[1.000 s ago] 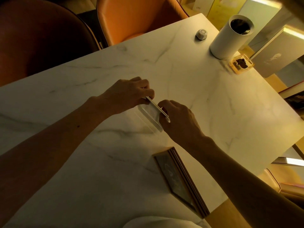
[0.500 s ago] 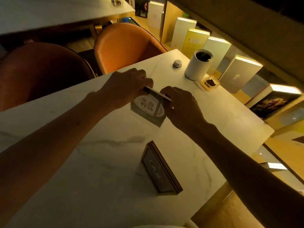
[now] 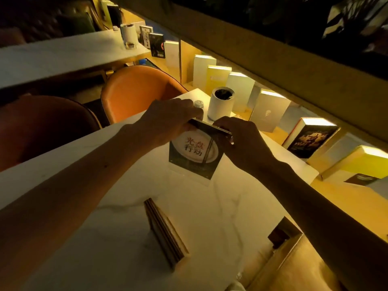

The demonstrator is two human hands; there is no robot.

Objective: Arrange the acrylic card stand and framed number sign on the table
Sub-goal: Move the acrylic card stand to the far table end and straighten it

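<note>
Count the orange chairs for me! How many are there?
2. One orange chair is tucked in at the table's far end, behind the left hand. The other chair, in shadow, sits left of it. More may be hidden.

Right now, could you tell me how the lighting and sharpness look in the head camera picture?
Head view: dim, warm amber light, brightest along the lit row of books at right; the upper right is nearly black. Both forearms are dark silhouettes. The acrylic card stand, in the grip of the left hand and right hand, reads clearly; the framed number sign is dim. Wide-angle bending shows at the edges.
</note>
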